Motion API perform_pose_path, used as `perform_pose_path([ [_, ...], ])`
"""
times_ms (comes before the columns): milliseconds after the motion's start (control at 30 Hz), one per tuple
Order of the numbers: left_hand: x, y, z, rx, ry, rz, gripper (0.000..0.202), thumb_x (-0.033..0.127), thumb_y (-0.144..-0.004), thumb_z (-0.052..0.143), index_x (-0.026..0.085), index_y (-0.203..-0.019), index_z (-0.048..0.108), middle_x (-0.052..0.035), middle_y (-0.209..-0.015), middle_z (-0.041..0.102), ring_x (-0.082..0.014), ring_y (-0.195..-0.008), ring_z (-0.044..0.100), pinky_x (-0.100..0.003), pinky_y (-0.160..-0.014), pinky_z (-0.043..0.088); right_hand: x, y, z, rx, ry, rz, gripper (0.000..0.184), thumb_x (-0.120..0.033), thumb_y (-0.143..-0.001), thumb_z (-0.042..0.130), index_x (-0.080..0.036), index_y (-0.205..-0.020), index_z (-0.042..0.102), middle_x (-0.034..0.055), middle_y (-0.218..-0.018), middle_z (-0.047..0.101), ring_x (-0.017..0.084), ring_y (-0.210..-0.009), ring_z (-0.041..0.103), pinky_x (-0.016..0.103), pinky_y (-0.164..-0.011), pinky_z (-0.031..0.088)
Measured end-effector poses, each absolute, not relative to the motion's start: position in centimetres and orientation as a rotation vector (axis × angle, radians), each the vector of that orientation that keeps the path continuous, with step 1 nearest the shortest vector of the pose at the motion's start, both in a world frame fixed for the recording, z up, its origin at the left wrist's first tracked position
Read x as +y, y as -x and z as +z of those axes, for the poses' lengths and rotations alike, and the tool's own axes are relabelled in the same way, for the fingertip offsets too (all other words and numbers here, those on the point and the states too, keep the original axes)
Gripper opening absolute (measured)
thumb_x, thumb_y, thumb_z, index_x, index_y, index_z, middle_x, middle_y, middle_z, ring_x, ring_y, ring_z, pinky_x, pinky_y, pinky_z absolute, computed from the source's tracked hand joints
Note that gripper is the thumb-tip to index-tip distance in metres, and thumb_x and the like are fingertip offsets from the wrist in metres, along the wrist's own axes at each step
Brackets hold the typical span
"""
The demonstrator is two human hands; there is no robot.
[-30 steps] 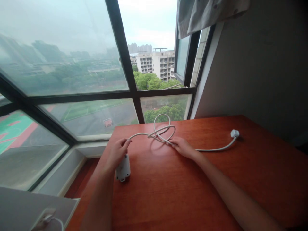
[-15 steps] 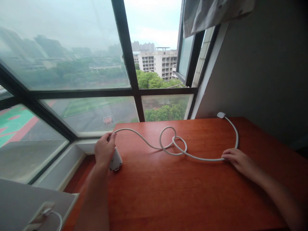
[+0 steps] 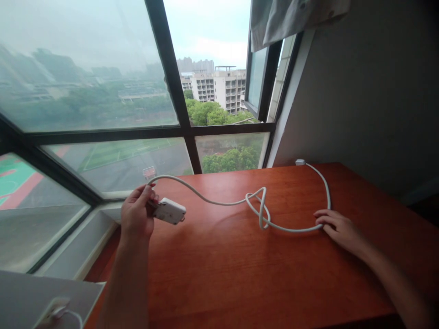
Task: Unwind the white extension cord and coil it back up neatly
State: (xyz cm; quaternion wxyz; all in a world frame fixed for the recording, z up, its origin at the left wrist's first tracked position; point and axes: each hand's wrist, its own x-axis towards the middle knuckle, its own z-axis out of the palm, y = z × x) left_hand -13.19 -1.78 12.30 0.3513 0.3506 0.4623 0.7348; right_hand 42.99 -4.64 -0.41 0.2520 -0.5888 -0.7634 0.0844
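A thick white cable (image 3: 219, 203) runs across the red-brown wooden desk, with a loose knot of loops (image 3: 262, 208) in it. My left hand (image 3: 138, 210), at the desk's left side, is closed on the cable's left end. A white rectangular block (image 3: 170, 211) sticks out to the right of that hand, tilted and raised off the desk. My right hand (image 3: 338, 227) pinches the cable to the right of the loops, near the desk surface. Beyond it the cable curves up to a small white plug (image 3: 300, 162) at the desk's far edge.
The wooden desk (image 3: 219, 274) reaches to a large dark-framed window (image 3: 226, 132). A grey wall (image 3: 370, 114) stands at the right. Grey cloth (image 3: 295, 20) hangs at the top. At lower left, a white plug (image 3: 60, 312) with a thin cord sits in a wall socket.
My left hand has turned and lifted the white block, which now points right. The loops have tightened and shifted right, partly standing up. My right hand stays at the cable. The view has shifted slightly.
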Motion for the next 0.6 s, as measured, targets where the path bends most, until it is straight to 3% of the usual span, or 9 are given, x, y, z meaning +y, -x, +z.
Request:
perform_pose_path([
  [167,-2.2,13.0,12.7,1.115,-0.874,1.809,0.023,0.025,-0.068,0.076,0.012,-0.085,0.067,0.0053,-0.057,0.045,-0.005,-0.051,0.043,-0.014,-0.047,0.036,-6.1,-39.3,1.0,-2.1,1.547,0.255,0.026,-0.035,-0.088,0.051,-0.024,-0.073,0.069,0.0079,-0.102,0.068,0.025,-0.096,0.063,0.041,-0.088,0.051],
  [600,-2.5,11.7,12.7,1.323,-1.042,1.652,0.027,0.033,-0.07,0.074,0.013,-0.086,0.066,0.0046,-0.057,0.046,-0.0064,-0.048,0.041,-0.017,-0.044,0.03,-10.7,-29.5,3.6,-2.363,1.296,0.284,0.02,-0.027,-0.091,0.056,-0.025,-0.075,0.069,0.0056,-0.087,0.066,0.022,-0.085,0.06,0.04,-0.081,0.051],
])
